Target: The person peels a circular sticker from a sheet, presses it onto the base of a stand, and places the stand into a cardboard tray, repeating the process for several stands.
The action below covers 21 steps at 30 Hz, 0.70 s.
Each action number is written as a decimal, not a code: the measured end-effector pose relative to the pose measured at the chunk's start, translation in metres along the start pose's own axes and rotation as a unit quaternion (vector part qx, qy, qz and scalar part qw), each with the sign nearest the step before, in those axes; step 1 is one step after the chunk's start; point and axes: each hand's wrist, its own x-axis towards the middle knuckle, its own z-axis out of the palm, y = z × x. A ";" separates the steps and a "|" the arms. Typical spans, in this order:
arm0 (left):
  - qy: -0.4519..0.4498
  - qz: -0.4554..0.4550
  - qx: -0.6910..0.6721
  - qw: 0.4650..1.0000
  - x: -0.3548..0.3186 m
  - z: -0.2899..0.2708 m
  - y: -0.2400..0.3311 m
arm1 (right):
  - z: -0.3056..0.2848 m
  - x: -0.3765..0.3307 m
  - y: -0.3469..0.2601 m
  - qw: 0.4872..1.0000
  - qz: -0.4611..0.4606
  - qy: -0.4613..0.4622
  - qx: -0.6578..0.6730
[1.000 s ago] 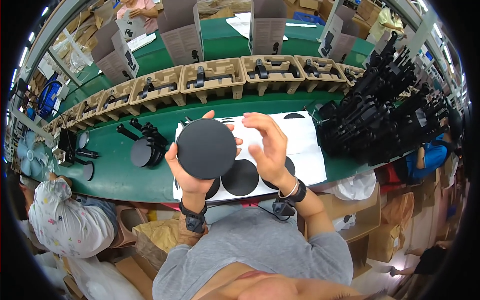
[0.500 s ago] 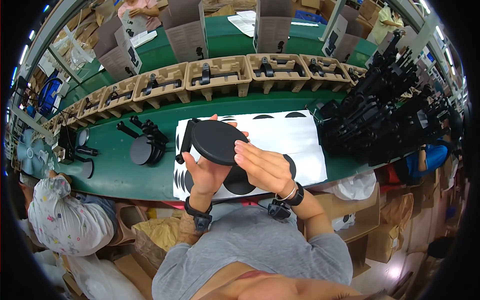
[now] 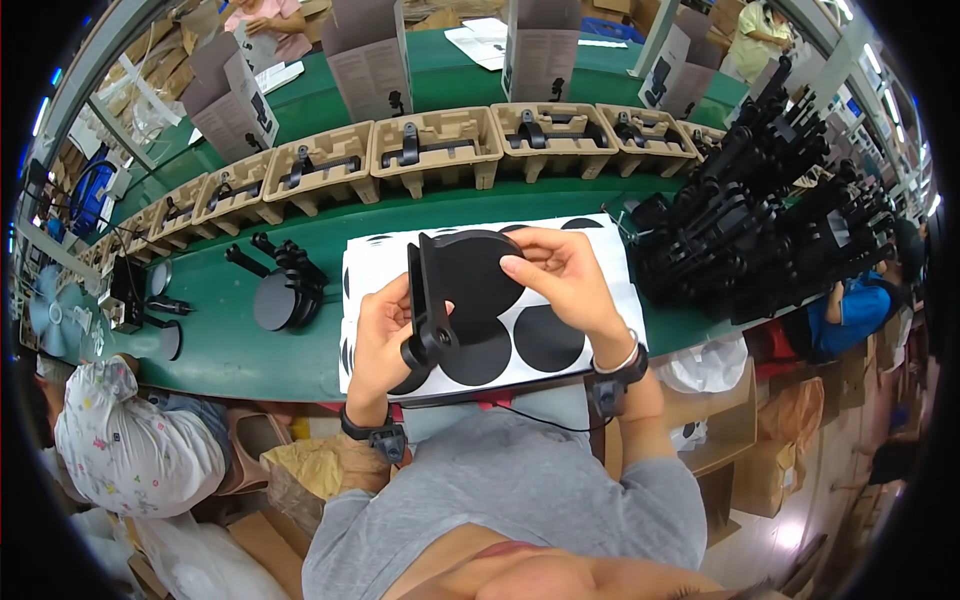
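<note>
Over the white sheet [image 3: 618, 310] on the green bench, I hold a black stand [image 3: 425, 295] with a flat round base [image 3: 472, 275]. My left hand [image 3: 376, 335] is closed round its upright bar, near the jointed end. With thumb and fingers, my right hand [image 3: 572, 282] pinches the right edge of the round base. Large black round pads [image 3: 548, 338] lie on the sheet below and around the stand. Part of the sheet is hidden behind the stand and my hands.
A curved row of brown moulded trays [image 3: 437, 165] holding black parts runs along the back. Tall printed boxes [image 3: 367, 70] stand behind. Black stands are heaped [image 3: 750, 210] at right; several more [image 3: 282, 298] stand at left. A person in a floral shirt [image 3: 135, 440] sits at left.
The stand has turned, so its bar now faces me more. My right hand has gone from lying flat on the base to pinching its far right edge. My left hand has shifted left.
</note>
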 end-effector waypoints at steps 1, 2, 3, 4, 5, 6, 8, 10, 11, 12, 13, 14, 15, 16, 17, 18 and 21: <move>0.004 -0.001 -0.006 1.000 -0.008 0.005 -0.002 | -0.005 -0.006 0.000 1.000 -0.006 -0.023 0.017; 0.007 -0.001 -0.012 1.000 -0.017 0.011 -0.005 | -0.009 -0.014 0.000 1.000 -0.003 -0.022 0.016; 0.019 -0.011 -0.038 0.999 -0.024 0.016 -0.022 | -0.010 -0.023 0.001 1.000 0.020 -0.014 0.008; 0.051 0.020 -0.053 0.997 -0.025 0.025 -0.037 | -0.013 -0.031 0.001 0.999 0.041 -0.006 -0.002; 0.060 0.008 -0.109 0.992 -0.034 0.035 -0.042 | -0.015 -0.038 0.005 0.999 0.044 0.017 -0.022; 0.064 -0.005 -0.162 0.985 -0.039 0.046 -0.035 | -0.015 -0.046 0.010 0.999 0.043 0.020 -0.022; 0.028 0.001 -0.156 0.987 -0.053 0.051 -0.052 | -0.018 -0.061 0.019 0.995 0.044 0.039 0.075; 0.023 -0.027 -0.144 0.989 -0.065 0.068 -0.061 | -0.025 -0.075 0.024 0.995 0.048 0.048 0.076; 0.014 -0.022 -0.126 0.992 -0.069 0.071 -0.068 | -0.029 -0.083 0.025 0.994 0.051 0.058 0.079; 0.013 -0.024 -0.126 0.992 -0.071 0.076 -0.072 | -0.036 -0.087 0.028 0.994 0.052 0.059 0.080; 0.009 -0.040 -0.117 0.992 -0.074 0.081 -0.074 | -0.044 -0.087 0.028 0.995 0.065 0.047 0.056; 0.006 -0.056 -0.109 0.992 -0.078 0.085 -0.075 | -0.054 -0.084 0.029 0.996 0.079 0.035 0.033; 0.030 -0.042 -0.094 0.994 -0.082 0.090 -0.075 | -0.074 -0.074 0.034 0.994 0.085 0.055 -0.041; 0.054 -0.027 -0.079 0.995 -0.090 0.093 -0.074 | -0.093 -0.059 0.036 0.994 0.073 0.053 -0.055; 0.059 -0.020 -0.071 0.996 -0.102 0.080 -0.064 | -0.093 -0.040 0.026 0.980 0.042 0.126 -0.148; 0.053 -0.021 -0.066 0.996 -0.115 0.069 -0.051 | -0.093 -0.020 0.010 0.961 0.049 0.155 -0.223; 0.149 0.028 -0.049 0.987 -0.157 0.039 -0.013 | -0.097 0.043 -0.010 0.836 0.004 0.236 -0.495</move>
